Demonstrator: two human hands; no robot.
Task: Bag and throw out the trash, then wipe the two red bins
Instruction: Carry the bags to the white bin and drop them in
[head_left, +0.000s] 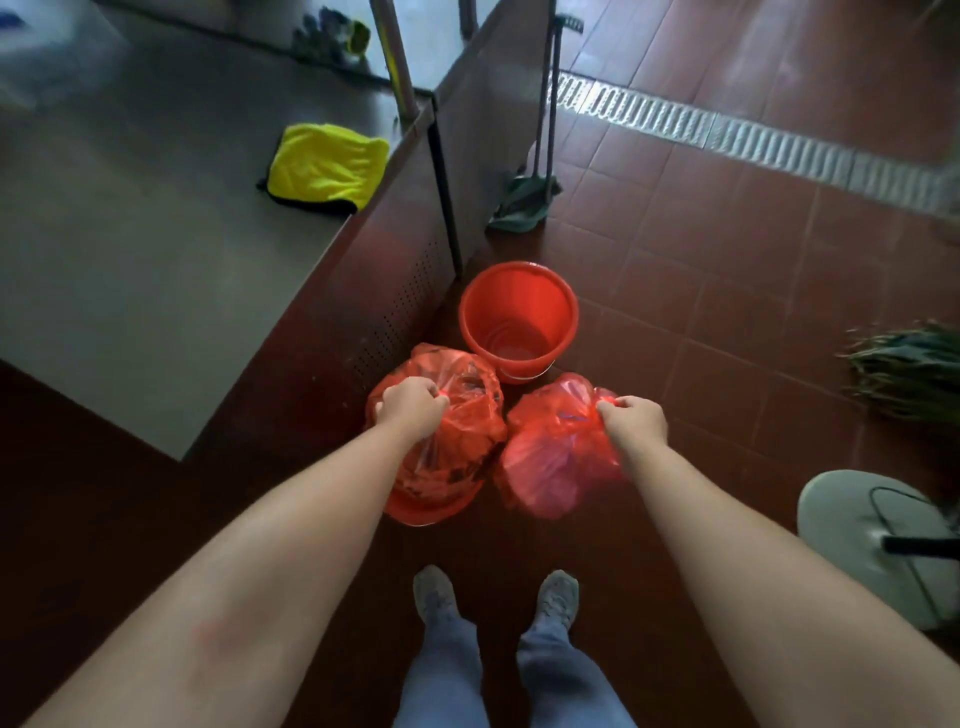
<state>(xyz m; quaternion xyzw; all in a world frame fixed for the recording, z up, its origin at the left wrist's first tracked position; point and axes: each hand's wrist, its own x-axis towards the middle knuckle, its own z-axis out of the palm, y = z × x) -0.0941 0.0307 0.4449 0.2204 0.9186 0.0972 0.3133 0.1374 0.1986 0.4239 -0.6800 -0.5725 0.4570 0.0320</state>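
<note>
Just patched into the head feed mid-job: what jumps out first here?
Two bright red trash bags dominate the centre. The left hand grips the left bag, which sits in the near red bin, and the right hand grips the right bag beside it. Just beyond them stands the far red bin, unlined, and a yellow cloth lies on the steel counter at upper left.

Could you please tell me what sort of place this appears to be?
Probably a commercial kitchen: a stainless steel counter, a red tiled floor with a long metal drain grate, and a mop beside the counter.
</note>
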